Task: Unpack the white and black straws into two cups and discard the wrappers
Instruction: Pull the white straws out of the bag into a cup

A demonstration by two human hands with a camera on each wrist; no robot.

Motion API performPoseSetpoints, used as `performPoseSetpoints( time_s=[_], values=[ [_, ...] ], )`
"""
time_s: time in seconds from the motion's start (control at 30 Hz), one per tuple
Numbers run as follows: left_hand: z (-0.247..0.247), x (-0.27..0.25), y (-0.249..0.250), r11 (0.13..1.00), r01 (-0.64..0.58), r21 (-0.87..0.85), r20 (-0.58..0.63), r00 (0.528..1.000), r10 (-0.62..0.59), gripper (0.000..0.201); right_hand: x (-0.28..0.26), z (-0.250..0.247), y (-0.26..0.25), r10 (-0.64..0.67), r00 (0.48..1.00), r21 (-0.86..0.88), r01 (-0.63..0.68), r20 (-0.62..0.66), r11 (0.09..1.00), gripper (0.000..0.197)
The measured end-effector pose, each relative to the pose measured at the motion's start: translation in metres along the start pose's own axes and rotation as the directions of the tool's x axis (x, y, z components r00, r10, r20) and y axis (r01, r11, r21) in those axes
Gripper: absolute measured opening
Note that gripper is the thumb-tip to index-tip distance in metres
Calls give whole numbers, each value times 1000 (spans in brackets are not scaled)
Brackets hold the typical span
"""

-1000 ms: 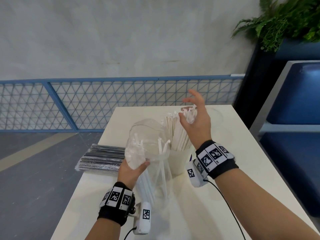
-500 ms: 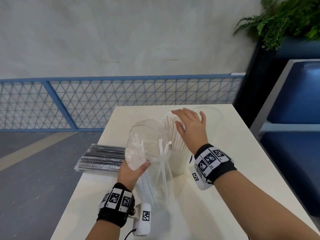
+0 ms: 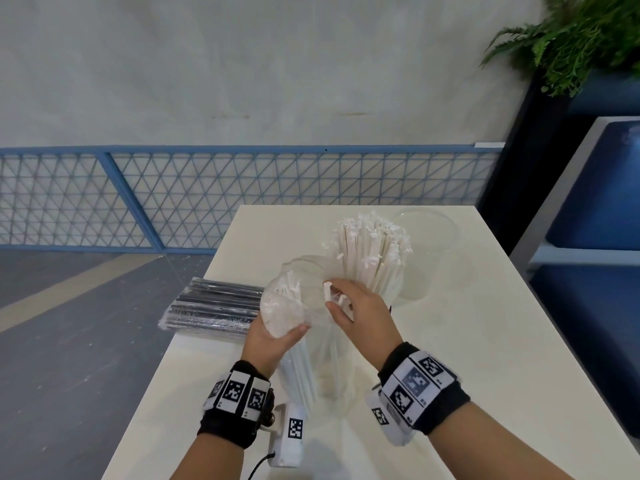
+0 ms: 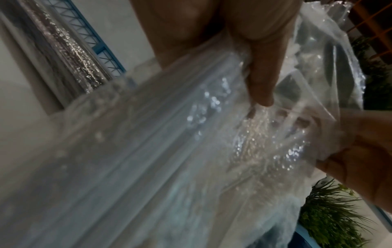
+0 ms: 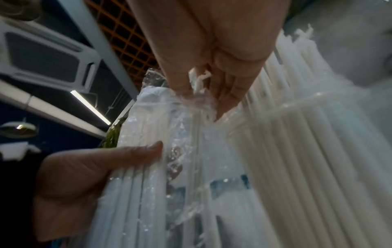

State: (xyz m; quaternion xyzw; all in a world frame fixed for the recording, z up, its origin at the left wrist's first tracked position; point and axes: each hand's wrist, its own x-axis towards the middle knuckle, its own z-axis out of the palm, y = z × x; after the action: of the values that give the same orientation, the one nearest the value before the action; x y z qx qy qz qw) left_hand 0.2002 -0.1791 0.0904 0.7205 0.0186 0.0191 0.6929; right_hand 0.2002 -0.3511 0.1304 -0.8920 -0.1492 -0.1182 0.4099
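A clear plastic bag (image 3: 311,341) holding a few white straws stands upright on the table, and my left hand (image 3: 284,332) grips it near its mouth, thumb on the front. My right hand (image 3: 330,296) reaches into the bag's mouth and pinches the tops of two or three white straws (image 5: 198,80). Just behind it, a clear cup (image 3: 391,292) is packed with several white straws (image 3: 370,251). A second clear cup (image 3: 429,237) stands empty at the far right. A wrapped pack of black straws (image 3: 214,306) lies flat at the table's left edge.
The white table (image 3: 485,358) has bare surface to the right and near me. A blue mesh railing (image 3: 207,195) runs behind the table. A blue seat (image 3: 595,289) stands to the right, and a potted fern (image 3: 581,39) at the top right.
My right hand came off the tops of the straws in the cup, dropped down and left to the bag's mouth, and now pinches straws there. The left hand kept its hold.
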Motion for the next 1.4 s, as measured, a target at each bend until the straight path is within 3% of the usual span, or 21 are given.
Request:
performPoseSetpoints(
  time_s=[0.1, 0.3, 0.43, 0.5, 0.57, 0.67, 0.77, 0.87, 0.9, 0.97, 1.0, 1.07, 1.13, 1.2, 1.33, 1.4],
  values=[
    [-3, 0, -1, 1000, -1, 0, 43, 999, 1, 39, -3, 6, -2, -106, 991, 37, 110, -86, 993, 31],
    [-3, -1, -1, 1000, -21, 13, 177, 984, 18, 58, -6, 21, -4, -180, 982, -27, 179, -52, 983, 42],
    [1, 0, -3, 999, 34, 20, 238, 971, -38, 85, -4, 28, -9, -36, 996, 123, 25, 87, 992, 58],
    [1, -1, -2, 999, 43, 7, 263, 964, -43, 87, -4, 28, -8, 21, 992, 235, -50, 126, 971, 49],
    [0, -2, -3, 999, 31, 19, 289, 957, -35, 81, -5, 27, -7, 62, 988, 358, -110, 143, 927, 24],
    [1, -4, 2, 999, 4, 32, 335, 942, -14, 65, -9, 29, -6, 36, 999, 427, -43, 25, 903, 18],
    [2, -6, 6, 998, 16, 58, 370, 928, -36, 65, -10, 32, -3, -51, 994, 355, 82, -97, 931, 38],
    [3, -7, 15, 990, 81, 111, 424, 897, -121, 59, -12, 29, -4, 25, 997, 449, -55, 71, 892, 44],
    [5, -6, 17, 982, 47, 181, 414, 902, -119, 46, -11, 27, -5, 77, 986, 473, -139, 148, 870, 47],
    [6, -5, 18, 946, 3, 324, 487, 857, -169, 10, -10, 27, -7, 164, 959, 491, -259, 229, 832, 50],
    [7, -5, 26, 931, 36, 364, 487, 844, -223, 15, -10, 28, -6, 200, 951, 493, -294, 234, 819, 54],
    [8, -7, 24, 936, 7, 352, 548, 810, -212, 28, -11, 29, -7, 248, 944, 524, -328, 217, 786, 52],
    [9, -6, 16, 961, 201, 188, 388, 884, -260, 48, -13, 30, -8, 274, 947, 585, -318, 166, 746, 36],
    [7, -11, 15, 971, 124, 204, 403, 893, -199, 42, -16, 29, -11, 308, 945, 638, -305, 111, 707, 25],
    [7, -11, 17, 960, -33, 277, 402, 912, -85, 70, -17, 30, -11, 393, 916, 677, -342, 84, 652, 25],
    [6, -12, 20, 948, -13, 319, 378, 919, -115, 73, -16, 28, -10, 390, 914, 699, -348, 106, 625, 27]
  ],
)
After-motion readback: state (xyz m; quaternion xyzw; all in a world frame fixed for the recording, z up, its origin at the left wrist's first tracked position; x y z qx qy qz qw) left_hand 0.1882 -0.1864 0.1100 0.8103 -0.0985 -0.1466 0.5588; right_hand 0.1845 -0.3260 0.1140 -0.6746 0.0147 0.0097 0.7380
